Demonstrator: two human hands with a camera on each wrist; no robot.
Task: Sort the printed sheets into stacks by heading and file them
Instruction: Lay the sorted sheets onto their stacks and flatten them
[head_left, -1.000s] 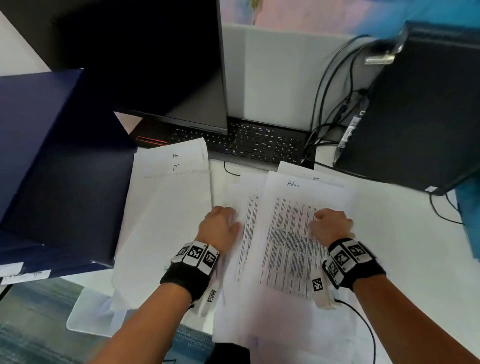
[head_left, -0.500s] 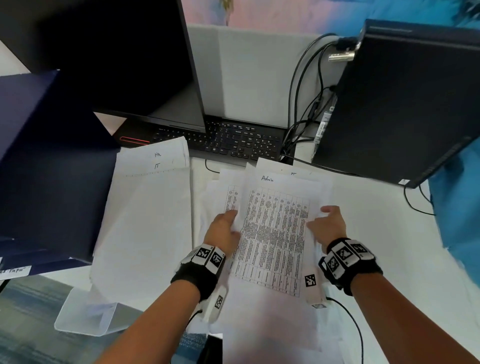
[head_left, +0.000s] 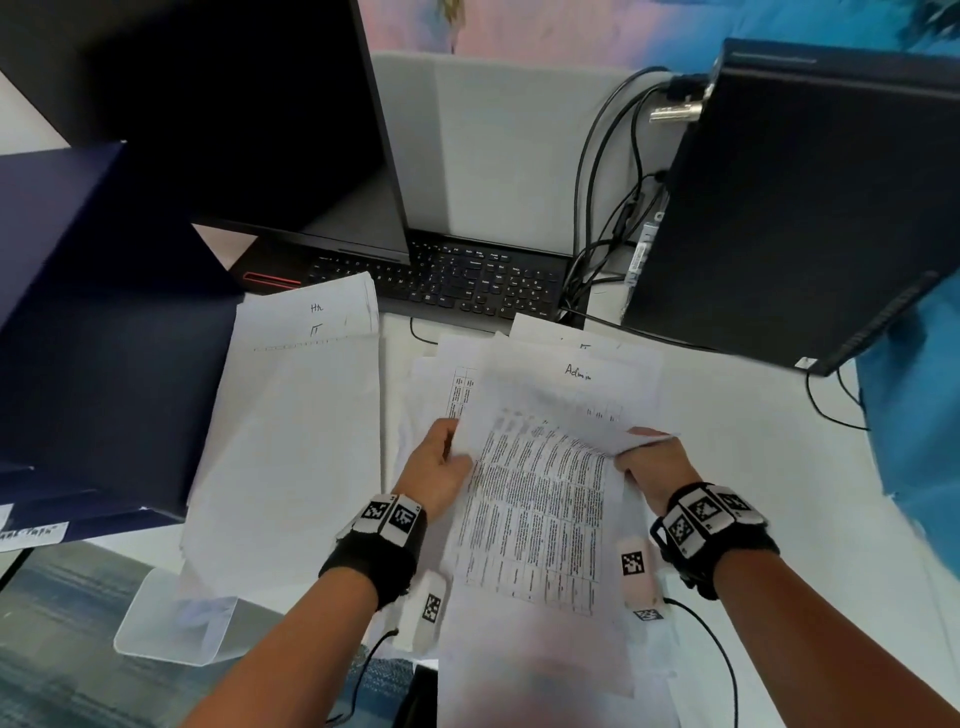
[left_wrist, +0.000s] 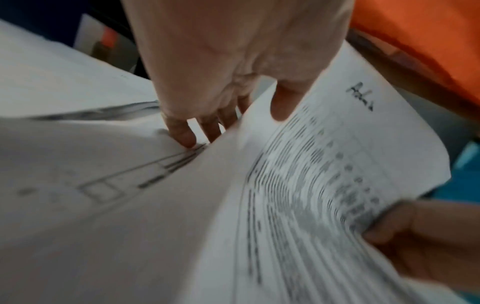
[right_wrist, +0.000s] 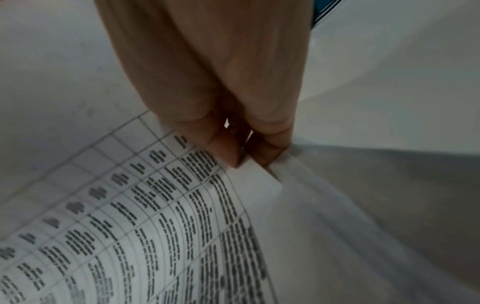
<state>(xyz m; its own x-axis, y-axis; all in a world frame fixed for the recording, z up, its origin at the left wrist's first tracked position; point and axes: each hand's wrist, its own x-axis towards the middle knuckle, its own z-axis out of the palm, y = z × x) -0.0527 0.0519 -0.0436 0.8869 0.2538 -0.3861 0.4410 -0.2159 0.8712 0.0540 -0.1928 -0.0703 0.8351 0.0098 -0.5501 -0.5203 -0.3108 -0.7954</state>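
A printed table sheet headed "Admin" is lifted off the loose pile of sheets at the desk's middle and bows upward. My left hand pinches its left edge, with the thumb on top and the fingers underneath. My right hand pinches the right edge between thumb and forefinger, as the right wrist view shows on the sheet. A separate stack topped by a sheet marked "HR" and "IT" lies to the left.
A dark blue folder stands open at the left. Behind the papers are a keyboard, a monitor, a black PC tower and cables. A clear plastic tray sits at the desk's front edge.
Both hands lay on the pile a second ago. They have since taken the Admin sheet by its side edges and raised it off the pile.
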